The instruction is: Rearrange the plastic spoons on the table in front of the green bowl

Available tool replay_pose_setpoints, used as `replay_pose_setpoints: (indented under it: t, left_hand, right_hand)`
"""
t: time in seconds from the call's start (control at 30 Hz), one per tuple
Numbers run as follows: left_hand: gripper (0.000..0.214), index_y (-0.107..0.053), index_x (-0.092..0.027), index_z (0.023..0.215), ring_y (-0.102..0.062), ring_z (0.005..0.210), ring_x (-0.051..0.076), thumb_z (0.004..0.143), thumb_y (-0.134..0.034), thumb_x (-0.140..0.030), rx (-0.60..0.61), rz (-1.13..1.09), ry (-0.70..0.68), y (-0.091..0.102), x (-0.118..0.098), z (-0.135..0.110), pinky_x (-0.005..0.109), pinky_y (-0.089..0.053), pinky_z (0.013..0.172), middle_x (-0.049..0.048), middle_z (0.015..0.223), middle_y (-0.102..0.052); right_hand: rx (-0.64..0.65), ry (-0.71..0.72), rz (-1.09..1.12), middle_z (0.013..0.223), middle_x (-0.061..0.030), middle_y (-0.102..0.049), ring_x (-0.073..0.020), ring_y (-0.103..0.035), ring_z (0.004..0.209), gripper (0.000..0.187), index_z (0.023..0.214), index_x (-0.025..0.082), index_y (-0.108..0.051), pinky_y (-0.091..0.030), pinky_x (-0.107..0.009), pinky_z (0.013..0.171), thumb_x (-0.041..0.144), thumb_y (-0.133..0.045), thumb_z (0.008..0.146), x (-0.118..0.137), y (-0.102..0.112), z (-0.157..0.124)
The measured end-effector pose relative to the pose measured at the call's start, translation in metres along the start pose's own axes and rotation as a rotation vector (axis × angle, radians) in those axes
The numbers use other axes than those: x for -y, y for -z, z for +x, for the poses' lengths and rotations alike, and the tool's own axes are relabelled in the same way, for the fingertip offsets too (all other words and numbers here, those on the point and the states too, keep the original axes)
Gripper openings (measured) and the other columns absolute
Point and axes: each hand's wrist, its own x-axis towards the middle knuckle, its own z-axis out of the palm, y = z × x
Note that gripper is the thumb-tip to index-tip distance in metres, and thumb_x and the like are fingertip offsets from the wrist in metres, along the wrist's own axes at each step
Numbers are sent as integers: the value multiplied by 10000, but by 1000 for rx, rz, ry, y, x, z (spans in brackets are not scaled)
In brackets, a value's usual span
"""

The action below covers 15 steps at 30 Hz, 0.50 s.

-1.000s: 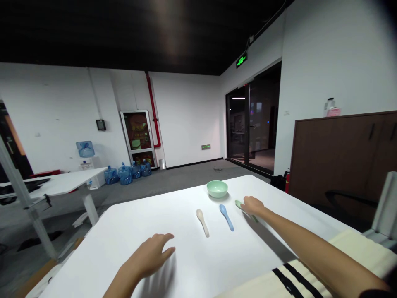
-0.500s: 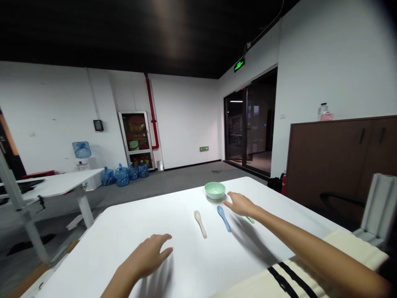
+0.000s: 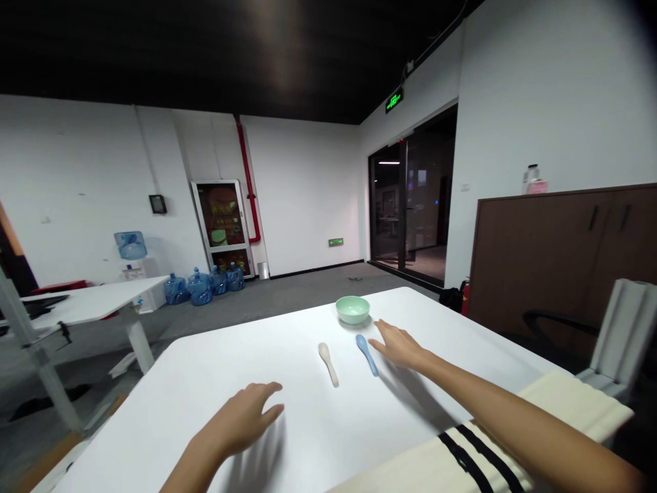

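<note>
A pale green bowl (image 3: 352, 310) stands at the far side of the white table. In front of it lie a beige spoon (image 3: 328, 365) and a blue spoon (image 3: 367, 355), side by side, handles toward me. My right hand (image 3: 399, 344) hovers just right of the blue spoon, thumb and fingers apart, with no object visible between them. Whatever lies under this palm is hidden. To the left of the beige spoon, my left hand (image 3: 251, 419) is held above the table, empty, its thumb and fingers spread.
A cream cloth with black stripes (image 3: 410, 462) lies along the near right edge of the white table (image 3: 205, 370). A grey metal post (image 3: 623, 335) rises at the right, by a brown cabinet (image 3: 554, 253). Another white table (image 3: 97, 301) and several blue water bottles (image 3: 200, 287) are at the left.
My right hand has come slightly lower and nearer to me relative to the bowl. The light green handle that showed beneath it is now hidden. My left hand has barely moved; the view shifted slightly.
</note>
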Motion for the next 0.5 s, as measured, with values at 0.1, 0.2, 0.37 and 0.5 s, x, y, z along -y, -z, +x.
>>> replay_pose_setpoints:
  t: [0.1,0.2,0.37,0.5]
  left_hand:
    - [572,-519,-312,1272,-511,1181,268,822,-371,-632,-1,6,-2,0,1,-1,384,-401,962,50,1280,-582]
    - [573,-523,-310,1269,-504,1192,265,821,-374,-635,0,0,-3,0,0,-1,376,-403,962,49,1287,-577]
    - [610,-537,-284,1261,-517,1178,276,808,-373,-659,-24,-2,-20,-1,-1,0,370,-408,952,62,1275,-586]
    - [614,-535,-287,1264,-521,1172,281,808,-364,-661,-14,8,-11,-1,0,1,379,-413,946,61,1273,-587]
  right_hand:
    - [-16,4,9,1336,-157,-478,-277,-459,1216,571,1327,162,-410,-335,-342,959,523,-362,887,-1,1,0]
    - [-12,5,18,1329,-152,-486,-269,-468,1208,576,1326,163,-413,-341,-326,951,534,-363,887,-1,1,-2]
    - [-10,-10,23,1318,-146,-497,-267,-464,1207,588,1329,159,-417,-341,-322,949,539,-379,881,0,2,-3]
    - [-15,-2,13,1280,-144,-525,-268,-504,1152,590,1315,162,-433,-371,-323,891,555,-360,881,-2,2,-3]
